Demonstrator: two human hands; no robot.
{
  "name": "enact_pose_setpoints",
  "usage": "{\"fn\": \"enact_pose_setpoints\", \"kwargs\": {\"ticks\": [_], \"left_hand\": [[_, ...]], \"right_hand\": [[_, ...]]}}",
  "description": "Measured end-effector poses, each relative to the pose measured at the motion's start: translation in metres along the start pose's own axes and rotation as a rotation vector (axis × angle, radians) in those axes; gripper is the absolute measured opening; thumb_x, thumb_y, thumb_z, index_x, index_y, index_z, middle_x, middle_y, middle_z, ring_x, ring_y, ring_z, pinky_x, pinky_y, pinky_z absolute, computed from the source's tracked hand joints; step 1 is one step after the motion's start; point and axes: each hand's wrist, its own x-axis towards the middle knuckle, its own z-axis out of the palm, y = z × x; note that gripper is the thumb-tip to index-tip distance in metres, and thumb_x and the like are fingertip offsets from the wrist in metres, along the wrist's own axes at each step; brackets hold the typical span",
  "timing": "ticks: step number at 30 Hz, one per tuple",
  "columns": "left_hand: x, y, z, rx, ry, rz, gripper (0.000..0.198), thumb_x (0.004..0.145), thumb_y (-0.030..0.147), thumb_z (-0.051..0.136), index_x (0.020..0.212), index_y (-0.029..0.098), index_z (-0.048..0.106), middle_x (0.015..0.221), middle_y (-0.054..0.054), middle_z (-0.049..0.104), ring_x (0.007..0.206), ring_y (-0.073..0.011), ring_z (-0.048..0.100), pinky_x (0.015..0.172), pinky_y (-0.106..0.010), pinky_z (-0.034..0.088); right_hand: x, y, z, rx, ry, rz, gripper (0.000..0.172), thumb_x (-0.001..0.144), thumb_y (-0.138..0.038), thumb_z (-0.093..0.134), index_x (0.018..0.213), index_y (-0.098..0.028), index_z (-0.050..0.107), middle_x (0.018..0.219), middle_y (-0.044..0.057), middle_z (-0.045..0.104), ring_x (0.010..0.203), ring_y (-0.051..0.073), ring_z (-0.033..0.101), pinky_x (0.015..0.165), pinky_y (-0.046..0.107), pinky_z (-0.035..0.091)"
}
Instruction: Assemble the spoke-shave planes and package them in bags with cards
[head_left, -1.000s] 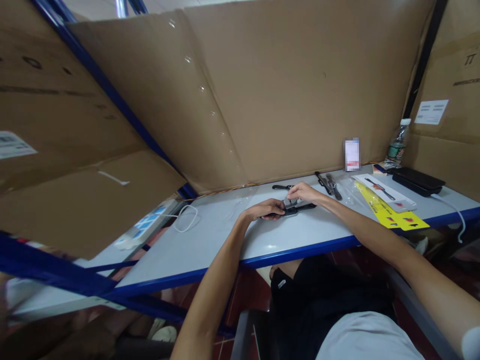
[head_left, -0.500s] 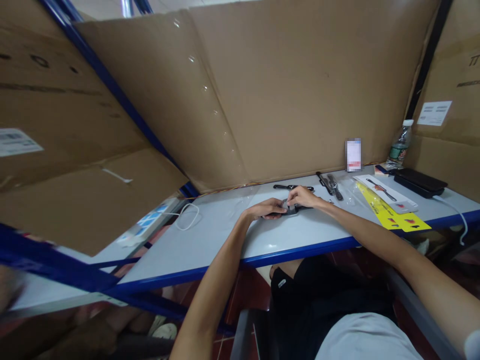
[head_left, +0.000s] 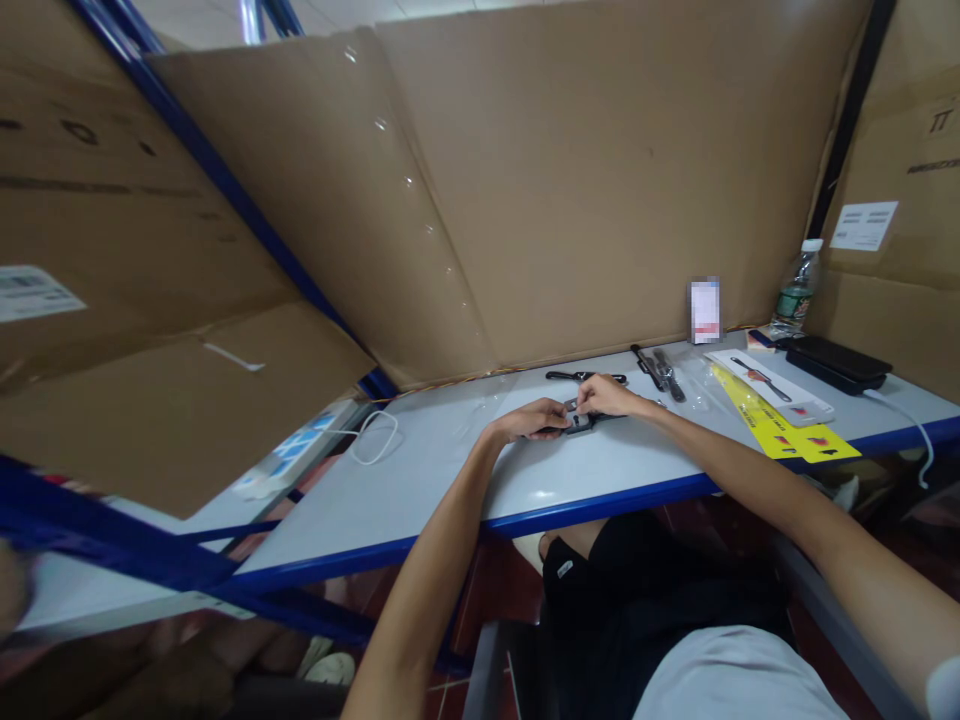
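Note:
My left hand (head_left: 538,418) is closed around the left handle of a black spokeshave (head_left: 579,425), its fingers beside the tool's grey middle part. My right hand (head_left: 604,394) reaches over the tool from the right. Thumb and fingers there pinch a small flat grey metal piece (head_left: 571,405) at the middle of the tool; whether it is seated or lifted I cannot tell. Just behind my hands lies a second black spokeshave (head_left: 562,376). To the right are a further black tool (head_left: 645,366) and one in clear plastic wrap (head_left: 669,376).
On the right of the white table (head_left: 420,490) lie yellow cards (head_left: 756,425), a leaflet picturing a spokeshave (head_left: 776,385) and a black case (head_left: 836,365) with a white cable. A phone (head_left: 705,312) and water bottle (head_left: 793,298) stand behind. Cardboard (head_left: 562,180) walls the back.
My right fingers have shifted slightly at the tool's middle, and more of the small grey metal piece shows between the hands. My left hand stays on the handle.

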Motion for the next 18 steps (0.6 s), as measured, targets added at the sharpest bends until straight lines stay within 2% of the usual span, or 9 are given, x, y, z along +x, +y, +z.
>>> {"fn": "enact_pose_setpoints", "kwargs": {"ticks": [5, 11, 18], "left_hand": [[0.0003, 0.0001, 0.0004, 0.016, 0.006, -0.001, 0.036, 0.077, 0.050, 0.070, 0.077, 0.019, 0.052, 0.054, 0.005, 0.049, 0.041, -0.0059, 0.032, 0.041, -0.022, 0.016], [0.0011, -0.0004, 0.0013, 0.032, 0.063, 0.002, 0.033, 0.080, 0.048, 0.067, 0.078, 0.020, 0.050, 0.054, 0.006, 0.049, 0.042, -0.0062, 0.033, 0.040, -0.021, 0.018], [0.0011, -0.0003, 0.0001, 0.053, 0.029, 0.015, 0.034, 0.078, 0.048, 0.069, 0.077, 0.019, 0.051, 0.055, 0.005, 0.050, 0.041, -0.0064, 0.033, 0.041, -0.022, 0.019]], "right_hand": [[-0.0004, -0.0011, -0.0010, -0.033, -0.021, -0.021, 0.008, 0.074, -0.008, 0.075, 0.072, -0.016, 0.077, 0.062, -0.003, 0.068, 0.064, 0.012, 0.062, 0.066, 0.021, 0.041], [-0.0004, 0.0015, 0.0017, -0.098, 0.011, -0.081, 0.009, 0.080, -0.008, 0.071, 0.078, -0.015, 0.076, 0.074, 0.001, 0.075, 0.069, 0.012, 0.065, 0.065, 0.020, 0.041], [-0.0011, -0.0011, 0.0009, -0.100, 0.084, -0.057, 0.007, 0.086, -0.011, 0.067, 0.084, -0.013, 0.073, 0.078, 0.003, 0.075, 0.071, 0.013, 0.066, 0.067, 0.020, 0.044]]}}
